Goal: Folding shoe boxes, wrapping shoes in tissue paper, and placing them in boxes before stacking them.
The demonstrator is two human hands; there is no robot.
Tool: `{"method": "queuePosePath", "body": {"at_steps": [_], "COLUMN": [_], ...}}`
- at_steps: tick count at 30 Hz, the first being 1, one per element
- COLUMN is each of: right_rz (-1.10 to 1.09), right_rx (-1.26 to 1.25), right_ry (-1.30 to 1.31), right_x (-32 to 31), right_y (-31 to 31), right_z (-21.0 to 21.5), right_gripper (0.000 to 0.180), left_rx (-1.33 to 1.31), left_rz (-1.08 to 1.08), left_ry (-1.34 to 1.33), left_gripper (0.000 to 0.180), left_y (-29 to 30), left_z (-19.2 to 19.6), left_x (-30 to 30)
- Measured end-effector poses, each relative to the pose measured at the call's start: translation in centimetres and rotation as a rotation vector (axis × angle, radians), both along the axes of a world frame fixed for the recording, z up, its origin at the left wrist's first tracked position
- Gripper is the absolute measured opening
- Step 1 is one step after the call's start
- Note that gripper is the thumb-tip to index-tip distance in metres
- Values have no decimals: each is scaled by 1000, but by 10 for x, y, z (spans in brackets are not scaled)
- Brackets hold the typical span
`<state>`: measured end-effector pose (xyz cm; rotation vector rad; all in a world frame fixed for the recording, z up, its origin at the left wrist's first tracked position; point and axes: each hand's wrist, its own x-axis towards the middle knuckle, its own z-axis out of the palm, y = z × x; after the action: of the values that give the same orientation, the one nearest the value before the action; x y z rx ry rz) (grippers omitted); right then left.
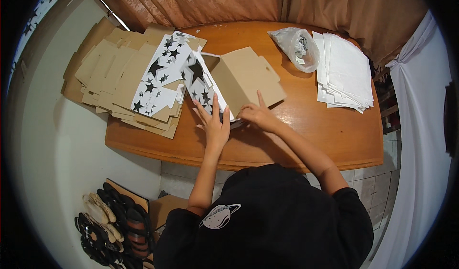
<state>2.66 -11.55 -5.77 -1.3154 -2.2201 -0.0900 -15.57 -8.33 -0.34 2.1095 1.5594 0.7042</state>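
Observation:
A partly folded cardboard box (248, 73) stands tilted on the wooden table in front of me. Its inside is plain brown, and its outer side is white with black stars (195, 73). Against that printed side my left hand (216, 128) holds the box, fingers stretched along the wall and thumb by the rim. My right hand (262, 117) grips the box's near corner with curled fingers, its index finger pointing up. What the right fingertips press on is partly hidden.
Flat brown cardboard blanks (107, 73) are piled at the left, a star-printed sheet (155, 85) on top. A clear plastic bag (297, 49) and white paper sheets (342, 70) lie at the right of the table (325, 140). Several shoes (114, 221) stand at lower left.

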Motion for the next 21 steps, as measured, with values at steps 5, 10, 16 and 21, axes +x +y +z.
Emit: {"method": "queuePosePath", "body": {"at_steps": [5, 10, 16, 21], "right_rz": [-1, -2, -92, -349], "right_rx": [-37, -42, -48, -155], "right_ry": [-260, -435, -438, -153], "right_x": [60, 112, 132, 127], "right_y": [-26, -59, -83, -105], "right_z": [27, 30, 29, 28], "right_gripper": [18, 15, 14, 25], "left_rx": [225, 427, 460, 428], "left_rz": [-245, -588, -723, -681], "left_ry": [145, 201, 177, 167], "left_gripper": [51, 38, 25, 39], "left_y": [-11, -24, -37, -58], "left_z": [-10, -44, -61, -56], "left_x": [3, 19, 56, 81]}}
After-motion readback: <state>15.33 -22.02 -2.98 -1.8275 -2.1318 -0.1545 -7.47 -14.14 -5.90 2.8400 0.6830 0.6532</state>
